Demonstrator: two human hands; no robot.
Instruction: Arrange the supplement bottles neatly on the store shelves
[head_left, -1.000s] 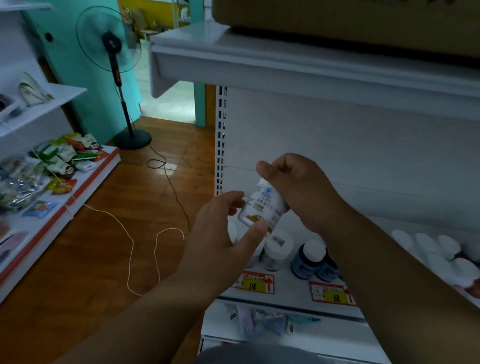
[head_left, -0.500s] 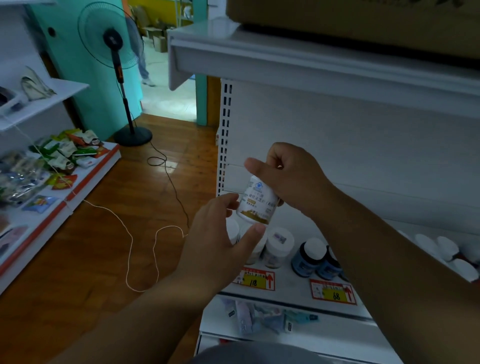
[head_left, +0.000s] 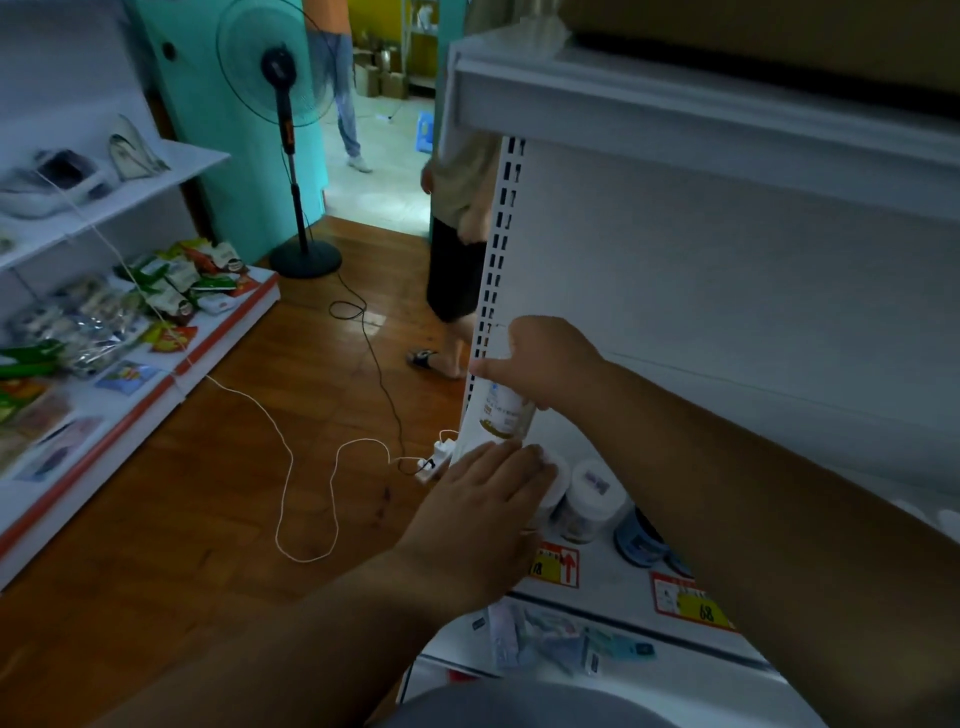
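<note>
My right hand (head_left: 545, 361) grips the top of a white supplement bottle (head_left: 506, 410) with a gold-banded label, held upright low over the far left end of the white shelf (head_left: 613, 582). My left hand (head_left: 488, 506) lies in front of it with straight fingers resting on the lid of a white-capped bottle (head_left: 556, 486) that is mostly hidden. Right of that stands another white-capped bottle (head_left: 589, 501), then a dark blue bottle (head_left: 641, 540), partly covered by my right forearm.
Yellow-red price tags (head_left: 558, 564) sit on the shelf edge; small packets (head_left: 550, 642) lie on the shelf below. A person (head_left: 457, 228) stands just beyond the shelf's left end. Cords and a power strip (head_left: 434, 460) trail across the wooden floor, with a standing fan (head_left: 288, 130) and snack shelves (head_left: 130, 322) to the left.
My right hand has carried the bottle down and back to the shelf's left end. My left hand let go of it and dropped onto the bottles in front. A person came into view.
</note>
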